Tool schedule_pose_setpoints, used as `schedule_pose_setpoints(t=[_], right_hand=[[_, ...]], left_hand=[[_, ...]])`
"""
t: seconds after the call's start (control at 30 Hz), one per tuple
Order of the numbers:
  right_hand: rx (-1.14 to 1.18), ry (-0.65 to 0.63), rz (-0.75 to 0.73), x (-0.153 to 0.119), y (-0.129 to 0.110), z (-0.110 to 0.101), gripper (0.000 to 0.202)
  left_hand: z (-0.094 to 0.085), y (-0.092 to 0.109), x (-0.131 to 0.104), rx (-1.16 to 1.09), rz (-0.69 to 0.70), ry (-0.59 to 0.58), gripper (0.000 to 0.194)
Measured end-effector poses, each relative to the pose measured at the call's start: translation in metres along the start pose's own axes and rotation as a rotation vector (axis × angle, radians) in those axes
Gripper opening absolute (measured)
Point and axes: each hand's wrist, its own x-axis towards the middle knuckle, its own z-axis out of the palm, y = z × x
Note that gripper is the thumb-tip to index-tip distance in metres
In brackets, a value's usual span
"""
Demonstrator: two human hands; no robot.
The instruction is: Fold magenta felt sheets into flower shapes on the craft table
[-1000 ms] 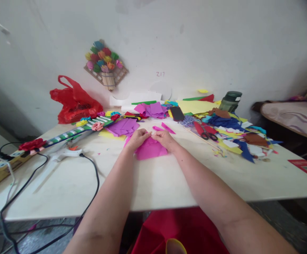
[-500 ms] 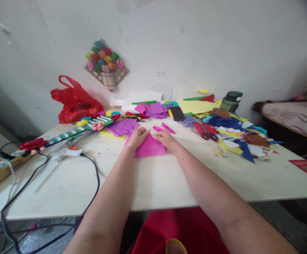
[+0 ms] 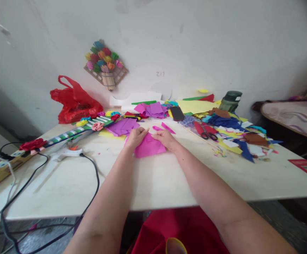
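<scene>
A bright pink sheet of paper [image 3: 150, 149] lies in front of me on the white table [image 3: 158, 187], its near edge toward me. My left hand [image 3: 138, 137] is closed on its upper left part, thumb and fingers pinched. On the upper right part my right hand [image 3: 166, 138] grips it in the same way. Just beyond the hands lie narrow folded pink strips [image 3: 168, 127]. A stack of purple paper pieces [image 3: 123, 126] is to the left of my left hand.
On the left are a hot glue gun [image 3: 66, 153] with a black cord and a decorated strip with paper flowers [image 3: 71, 133]. At right lie scissors [image 3: 208, 132], a thin stick [image 3: 199, 137], a phone [image 3: 177, 113], coloured scraps [image 3: 229, 123] and a bottle [image 3: 230, 101]. A red bag [image 3: 75, 102] stands behind.
Both hands keep their hold on the pink paper. My left thumb looks slightly raised compared with before; the view has shifted a little, and the other things lie as they were.
</scene>
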Motion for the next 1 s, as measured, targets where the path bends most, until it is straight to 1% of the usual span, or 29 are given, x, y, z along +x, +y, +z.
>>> schedule_pose_setpoints(t=[0.13, 0.37, 0.57, 0.67, 0.73, 0.8, 0.9, 1.0], right_hand=[[0.014, 0.008, 0.008, -0.001, -0.001, 0.000, 0.030], [0.048, -0.016, 0.033, 0.000, 0.001, -0.003, 0.029], [0.021, -0.020, 0.019, -0.002, 0.000, -0.004, 0.028], [-0.003, -0.029, 0.006, -0.002, 0.000, -0.005, 0.027], [-0.005, -0.040, 0.018, -0.002, -0.001, -0.006, 0.028], [0.001, -0.058, 0.036, -0.002, -0.001, -0.006, 0.029], [0.011, -0.103, 0.052, -0.002, -0.001, -0.005, 0.030], [0.020, -0.139, 0.026, -0.002, 0.001, -0.005, 0.030]], left_hand=[[0.000, -0.002, 0.001, 0.049, 0.011, 0.021, 0.044], [-0.003, -0.011, 0.002, 0.079, -0.021, 0.066, 0.053], [-0.002, -0.006, 0.001, -0.031, -0.034, 0.029, 0.054], [-0.004, -0.005, -0.001, -0.112, -0.112, 0.019, 0.052], [-0.007, -0.005, -0.002, -0.153, -0.148, 0.019, 0.054], [-0.009, -0.004, -0.004, -0.160, -0.128, -0.015, 0.053], [-0.010, -0.001, -0.006, -0.148, -0.077, -0.133, 0.049], [-0.008, 0.001, -0.006, -0.154, -0.092, -0.218, 0.048]])
